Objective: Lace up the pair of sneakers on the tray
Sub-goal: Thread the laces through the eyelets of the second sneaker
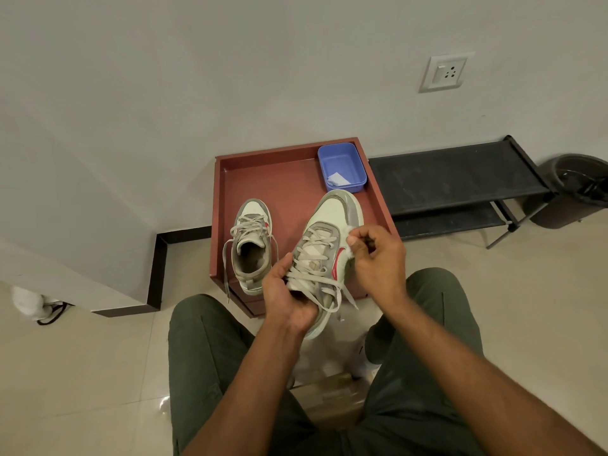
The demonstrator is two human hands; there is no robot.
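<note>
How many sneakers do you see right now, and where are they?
2. One sneaker sits on the red tray, left side, untouched. The other sneaker is held over the tray's near edge, left hand at its heel, right hand alongside.

A plain pale wall (230, 77) is seen across the back, with a white switch-and-socket plate (446, 73) set into it at the right. The floor (82, 373) is laid with glossy cream tiles — light is reflected in them. A dark skirting (157, 268) runs along a wall corner at the left. A black two-tier rack (457, 182) is placed against the wall, just beside a dark bin (575, 192) at the far right.
</note>
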